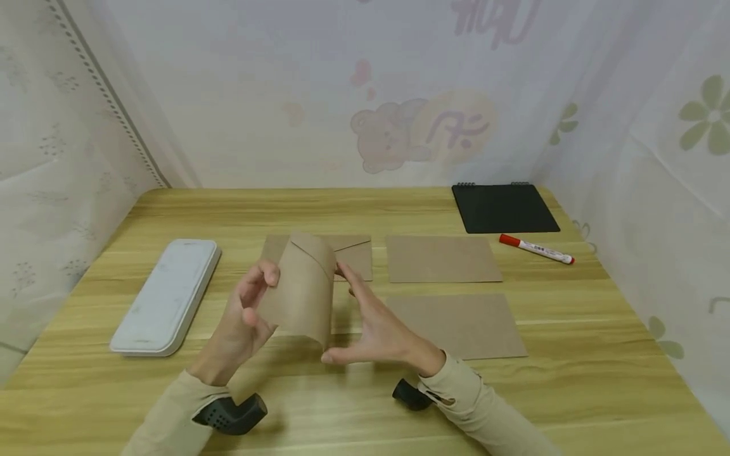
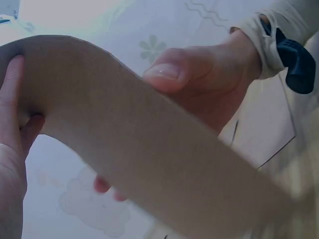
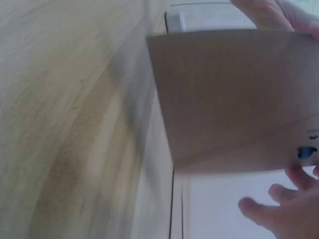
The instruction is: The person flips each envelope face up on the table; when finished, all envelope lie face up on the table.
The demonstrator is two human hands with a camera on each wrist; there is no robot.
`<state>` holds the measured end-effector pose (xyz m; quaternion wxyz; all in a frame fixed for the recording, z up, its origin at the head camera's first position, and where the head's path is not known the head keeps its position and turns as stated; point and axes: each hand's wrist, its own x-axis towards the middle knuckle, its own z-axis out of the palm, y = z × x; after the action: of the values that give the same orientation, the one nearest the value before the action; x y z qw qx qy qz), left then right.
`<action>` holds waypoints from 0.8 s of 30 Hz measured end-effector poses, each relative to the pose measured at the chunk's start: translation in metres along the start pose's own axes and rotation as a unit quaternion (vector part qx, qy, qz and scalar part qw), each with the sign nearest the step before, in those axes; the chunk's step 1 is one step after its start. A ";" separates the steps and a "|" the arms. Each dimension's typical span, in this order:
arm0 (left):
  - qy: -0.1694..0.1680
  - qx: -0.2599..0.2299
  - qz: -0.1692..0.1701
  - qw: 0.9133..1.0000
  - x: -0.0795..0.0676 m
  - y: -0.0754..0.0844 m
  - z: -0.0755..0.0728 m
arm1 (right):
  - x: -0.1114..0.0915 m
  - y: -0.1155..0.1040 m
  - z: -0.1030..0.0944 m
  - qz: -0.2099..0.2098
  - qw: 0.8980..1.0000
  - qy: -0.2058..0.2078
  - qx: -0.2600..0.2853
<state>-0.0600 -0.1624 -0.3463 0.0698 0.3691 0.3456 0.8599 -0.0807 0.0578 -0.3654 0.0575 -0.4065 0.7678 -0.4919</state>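
Observation:
A brown kraft envelope point(image 1: 305, 285) is raised over the table, bent into a curve, with a flap line near its top. My left hand point(image 1: 251, 301) grips its left side, and in the left wrist view the left fingers point(image 2: 12, 99) lie against the curved paper. On the other side my right hand point(image 1: 382, 329) is spread wide, fingers at the far right edge and thumb by the near corner. The right wrist view shows small dark marks on the envelope point(image 3: 229, 99). Behind it, partly hidden, lies another brown envelope point(image 1: 356, 259) with flap lines.
Two more brown envelopes point(image 1: 445, 259) lie to the right, one nearer me. A red-capped marker point(image 1: 538, 249) and a black spiral notebook point(image 1: 504, 209) are at the back right. A white case point(image 1: 165, 294) stands at the left. Patterned curtains surround the wooden table point(image 1: 319, 411).

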 end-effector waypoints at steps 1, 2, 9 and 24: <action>0.001 0.000 0.004 1.000 0.000 0.001 -0.002 | 0.000 -0.001 0.000 -0.002 1.000 0.007 -0.008; -0.001 0.001 0.008 1.000 -0.001 0.001 -0.005 | 0.000 -0.002 -0.001 -0.001 1.000 0.013 -0.017; 0.009 -0.005 -0.006 1.000 -0.004 0.013 -0.012 | -0.001 -0.005 -0.009 0.005 0.997 0.022 -0.079; 0.038 0.139 -0.082 0.986 -0.054 0.023 -0.037 | 0.000 0.003 -0.010 0.009 0.976 -0.055 -0.213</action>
<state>-0.0429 -0.2203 -0.3810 0.0752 0.3131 0.4931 0.8082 -0.0870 0.0655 -0.3632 0.0163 -0.4288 0.8542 -0.2937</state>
